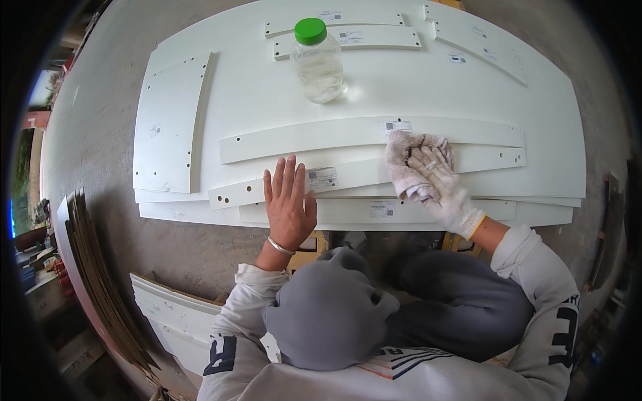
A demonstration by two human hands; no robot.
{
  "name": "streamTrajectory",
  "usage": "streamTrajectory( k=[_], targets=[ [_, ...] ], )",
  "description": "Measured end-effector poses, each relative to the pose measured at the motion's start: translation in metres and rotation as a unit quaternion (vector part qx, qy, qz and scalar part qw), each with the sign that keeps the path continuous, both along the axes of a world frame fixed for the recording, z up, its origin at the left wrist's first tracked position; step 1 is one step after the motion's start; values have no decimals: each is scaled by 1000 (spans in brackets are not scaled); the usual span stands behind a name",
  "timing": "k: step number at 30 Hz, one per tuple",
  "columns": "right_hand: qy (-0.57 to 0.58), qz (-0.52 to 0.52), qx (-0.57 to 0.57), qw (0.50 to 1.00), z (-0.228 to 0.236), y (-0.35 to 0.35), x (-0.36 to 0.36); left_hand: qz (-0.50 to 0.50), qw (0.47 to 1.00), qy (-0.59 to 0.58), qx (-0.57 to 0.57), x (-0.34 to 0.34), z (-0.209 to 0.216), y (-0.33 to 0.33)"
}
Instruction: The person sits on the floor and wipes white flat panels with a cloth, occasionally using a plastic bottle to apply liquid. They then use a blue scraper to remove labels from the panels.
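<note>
Two hands rest on a stack of white boards near the middle of the frame. Left hand (289,204), bare and wearing a thin metal bracelet (280,246) at the wrist, lies flat with its fingers spread and straight, palm down on a long narrow white strip (361,174) and the board edge below it; its grip is open and holds nothing. Right hand (441,187), in a white knitted glove, presses a crumpled pale cloth (408,157) against the same strip, just right of centre; the fingers curl over the cloth, pinning it to the strip. A second long strip (334,137) lies just above, touching the cloth's upper edge. Small printed labels sit on several strips. A clear plastic bottle (317,60) with a green cap stands upright in the upper middle of the frame, on the large white panel (535,127) that carries the strips, well apart from both hands. A wide drilled board (167,127) lies at the upper left. More white boards (167,311) and thin brown sheets (100,274) lean at the lower left on the grey floor (93,134).
</note>
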State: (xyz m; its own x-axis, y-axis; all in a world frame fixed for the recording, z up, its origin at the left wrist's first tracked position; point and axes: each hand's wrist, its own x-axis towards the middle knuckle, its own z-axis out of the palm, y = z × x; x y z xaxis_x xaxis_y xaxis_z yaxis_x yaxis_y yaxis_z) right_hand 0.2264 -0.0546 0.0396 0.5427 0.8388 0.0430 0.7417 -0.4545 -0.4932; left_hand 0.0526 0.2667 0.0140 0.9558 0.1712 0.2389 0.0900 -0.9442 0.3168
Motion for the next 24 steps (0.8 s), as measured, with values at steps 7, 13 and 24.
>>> streamTrajectory(
  k=[7, 13, 24],
  targets=[
    [-41, 35, -23, 998, 3, 84, -10, 57, 998, -25, -28, -12, 2, 15],
    [-34, 38, -27, 998, 1, 80, -1, 157, 985, 23, 64, -1, -6, 119],
    [-60, 65, -74, 993, 1, 84, 8, 121, 992, 38, 6, -9, -17, 135]
  ],
)
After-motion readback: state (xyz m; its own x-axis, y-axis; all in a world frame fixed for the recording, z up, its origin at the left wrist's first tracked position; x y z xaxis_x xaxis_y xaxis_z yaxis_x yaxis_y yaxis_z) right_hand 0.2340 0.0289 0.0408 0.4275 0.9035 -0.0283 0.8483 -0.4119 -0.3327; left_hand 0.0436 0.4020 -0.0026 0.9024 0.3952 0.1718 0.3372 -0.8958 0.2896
